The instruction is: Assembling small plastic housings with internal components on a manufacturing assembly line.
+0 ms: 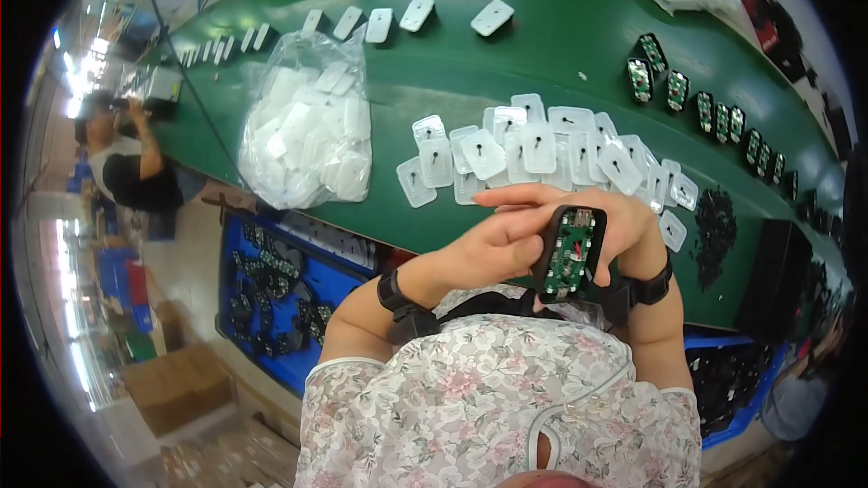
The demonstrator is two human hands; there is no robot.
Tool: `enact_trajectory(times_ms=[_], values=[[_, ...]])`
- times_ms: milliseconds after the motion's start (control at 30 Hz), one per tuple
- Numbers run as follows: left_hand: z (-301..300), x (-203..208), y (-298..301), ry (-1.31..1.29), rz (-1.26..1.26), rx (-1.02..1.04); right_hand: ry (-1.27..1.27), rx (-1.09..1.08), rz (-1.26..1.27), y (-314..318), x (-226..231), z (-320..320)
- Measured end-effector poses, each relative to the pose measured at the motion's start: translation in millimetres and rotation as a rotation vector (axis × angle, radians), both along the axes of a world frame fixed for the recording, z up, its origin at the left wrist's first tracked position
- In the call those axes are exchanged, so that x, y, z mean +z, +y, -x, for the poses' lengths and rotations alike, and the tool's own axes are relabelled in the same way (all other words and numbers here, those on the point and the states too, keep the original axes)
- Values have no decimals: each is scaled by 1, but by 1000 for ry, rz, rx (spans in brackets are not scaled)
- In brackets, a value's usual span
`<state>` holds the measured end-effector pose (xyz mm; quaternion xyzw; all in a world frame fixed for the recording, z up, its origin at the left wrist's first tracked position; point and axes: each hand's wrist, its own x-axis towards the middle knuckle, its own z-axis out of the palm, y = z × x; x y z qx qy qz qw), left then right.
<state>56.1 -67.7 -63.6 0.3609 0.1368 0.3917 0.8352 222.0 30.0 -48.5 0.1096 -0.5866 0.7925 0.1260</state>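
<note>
Above my lap, close to the table's near edge, a black plastic casing with a green circuit board (571, 258) sits upright between my hands, its board side facing up toward me. My left hand (493, 244) presses its thumb and fingers against the casing's left side. Round the right side and behind it lies my right hand (628, 226), its fingers stretching leftward past the top of the casing. Just beyond my hands, white translucent plates (538, 149), each with a small black piece in the middle, lie overlapping on the green table (434, 63).
A clear bag of white plates (312, 136) stands left. White-topped units (380, 25) line the far side. More casings with boards (676, 89) run along the right, near a pile of small black parts (714, 235). A blue bin (258, 334) sits below left; another person (131, 158) works far left.
</note>
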Motion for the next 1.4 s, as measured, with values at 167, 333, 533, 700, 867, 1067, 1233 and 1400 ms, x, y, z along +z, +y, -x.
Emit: enact_trajectory(times_ms=[167,333,533,700,867,1067,1233,1400], values=[[34,-18,2,609,-135,428,-360,-449,185,-15,-12,-11],[111,-63,40,1718,-392,920,-321,-817,242,3,-5,2],[118,-82,86,1983,-570,740,-309,-930,220,20,-7,8],[134,-85,124,1973,-748,818,-370,-1010,242,42,-20,19],[113,-81,114,2106,-918,833,-594,-1037,-38,62,-12,41],[132,-84,116,1773,-1031,866,-633,-1042,-731,88,-22,85],[144,-78,111,1381,-1001,903,-593,-919,-1337,98,-41,113],[154,-84,110,1450,-1051,813,-612,-788,-1450,105,-48,133]])
